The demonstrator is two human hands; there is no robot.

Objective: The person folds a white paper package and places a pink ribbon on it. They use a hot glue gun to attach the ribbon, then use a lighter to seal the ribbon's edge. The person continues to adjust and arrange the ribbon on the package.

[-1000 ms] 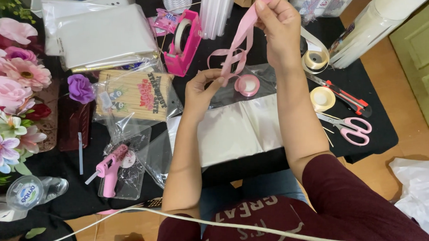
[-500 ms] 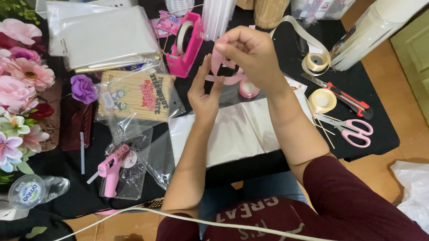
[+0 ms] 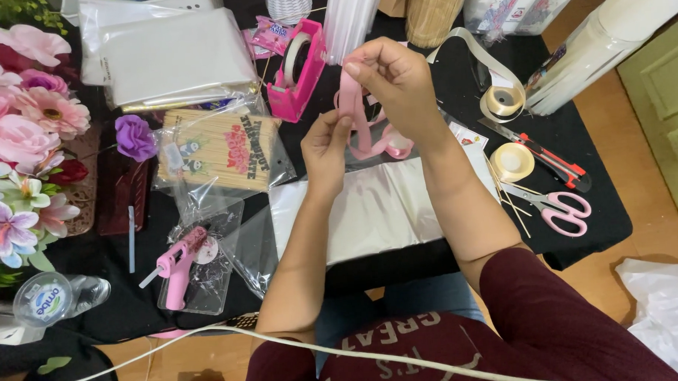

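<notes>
Both my hands hold a pink ribbon (image 3: 359,118) above a black-covered table (image 3: 572,205). My right hand (image 3: 391,80) pinches the ribbon's upper part, folded into loops. My left hand (image 3: 326,146) grips the lower part just below it, and the two hands nearly touch. The ribbon trails down to a pink spool (image 3: 397,145) lying on a clear plastic sheet (image 3: 370,208) under my forearms.
A pink tape dispenser (image 3: 297,72) stands behind the hands. Right: cream ribbon rolls (image 3: 503,102), a cutter knife (image 3: 548,157), pink scissors (image 3: 554,205). Left: a bag of wooden skewers (image 3: 217,150), a pink glue gun (image 3: 178,264), artificial flowers (image 3: 18,141), a water bottle (image 3: 53,298).
My right hand has come down from high above the table, where it stretched the ribbon up, to meet the left hand. The ribbon is now folded between both hands.
</notes>
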